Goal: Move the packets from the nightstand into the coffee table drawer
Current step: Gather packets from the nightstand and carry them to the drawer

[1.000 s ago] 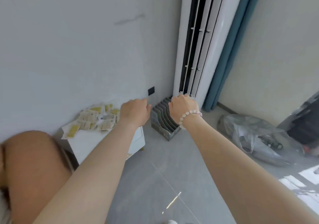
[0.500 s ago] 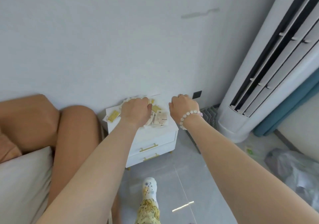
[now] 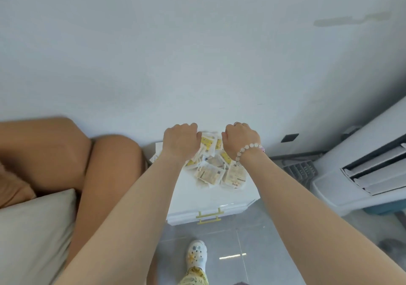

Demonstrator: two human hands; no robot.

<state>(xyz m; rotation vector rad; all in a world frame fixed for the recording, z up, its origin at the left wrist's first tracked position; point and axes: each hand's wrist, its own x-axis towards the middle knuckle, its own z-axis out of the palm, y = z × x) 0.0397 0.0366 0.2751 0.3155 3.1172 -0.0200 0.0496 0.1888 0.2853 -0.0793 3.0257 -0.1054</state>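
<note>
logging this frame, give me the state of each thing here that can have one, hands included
packets: loose heap on the nightstand top, none moved yet
nightstand: upright against the wall, drawer shut
left hand: fingers curled, over the heap's left side; grip hidden
right hand: fingers curled, over the heap's right side; grip hidden
bracelet: on the right wrist
air conditioner: standing, louvres open

A room in a home, likely a bedroom. A white nightstand (image 3: 211,199) with gold drawer handles stands against a plain pale wall (image 3: 197,54). Left of the nightstand is a tan padded headboard (image 3: 66,153) and a beige pillow (image 3: 33,229). Right of the nightstand stands a white floor air conditioner (image 3: 362,175) on grey floor tiles (image 3: 230,251).
</note>
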